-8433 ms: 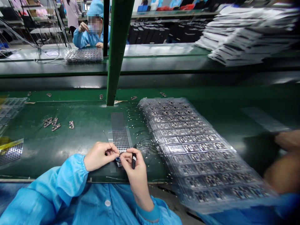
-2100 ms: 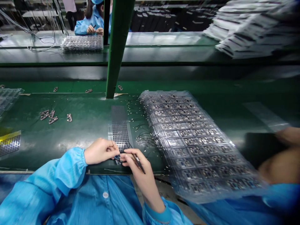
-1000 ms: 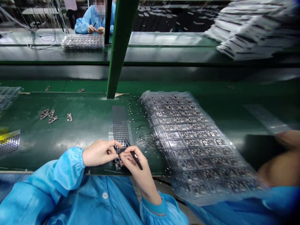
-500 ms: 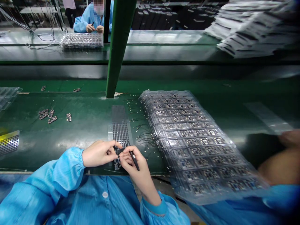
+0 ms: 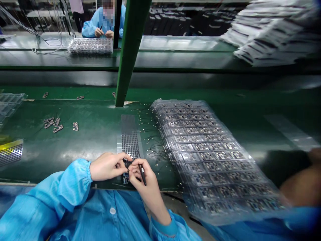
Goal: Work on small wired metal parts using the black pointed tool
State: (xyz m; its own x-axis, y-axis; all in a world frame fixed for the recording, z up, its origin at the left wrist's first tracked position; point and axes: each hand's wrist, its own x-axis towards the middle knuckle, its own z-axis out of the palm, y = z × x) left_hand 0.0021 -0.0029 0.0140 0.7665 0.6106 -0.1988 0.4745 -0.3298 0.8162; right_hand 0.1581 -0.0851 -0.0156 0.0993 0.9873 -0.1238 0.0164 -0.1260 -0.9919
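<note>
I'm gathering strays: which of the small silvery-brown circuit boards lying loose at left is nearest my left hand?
The lone silvery-brown circuit board right of the clustered boards; the others lie farther from your left hand.

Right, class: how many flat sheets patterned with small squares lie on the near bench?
2: the middle sheet, just beyond the right hand; the yellow-edged sheet, cut off at left. Others may be hidden.

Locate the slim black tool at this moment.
In the head view, below centre, the slim black tool sits in the right hand, between the small blue circuit board on its left and the stacked clear plastic trays on its right.
</note>
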